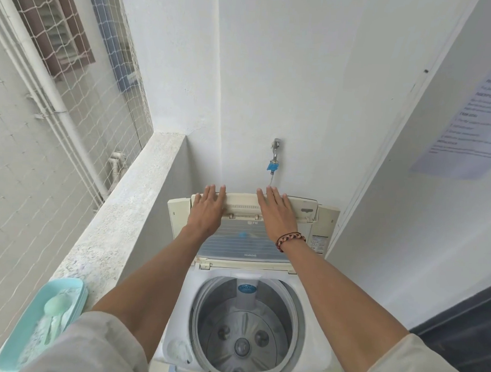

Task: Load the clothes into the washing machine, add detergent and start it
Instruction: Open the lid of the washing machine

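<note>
Nearest, at the bottom left, a mint tub (9,341) of powder detergent (33,345) with a pale scoop (55,308) in it sits on the speckled ledge (124,222) beside the washer (177,309), just outside the left forearm. Below and between both forearms the drum (243,332) gapes open and holds no clothes; none show anywhere in view, so loading looks not yet begun. Beyond the drum the folding lid (244,242) stands raised against the back of the machine, its long axis running left to right across the view, its clear panel facing the person. Both arms reach straight forward over the opening. The left hand (208,208) lies flat on the left part of the lid's upper section, fingers straight and together, tips at its top edge, gripping nothing. The right hand (275,212), with a braided band (289,239) at the wrist, lies the same way on the right of centre, also flat and holding nothing. They are about equally far forward, so the lid lies directly under both palms and the drum sits back towards the body. The detergent is closer to the left arm. Farther off, a tap (275,150) with a blue fitting (272,166) hangs on the white wall (271,74) above the lid, and a printed notice (472,119) is on the right wall.
</note>
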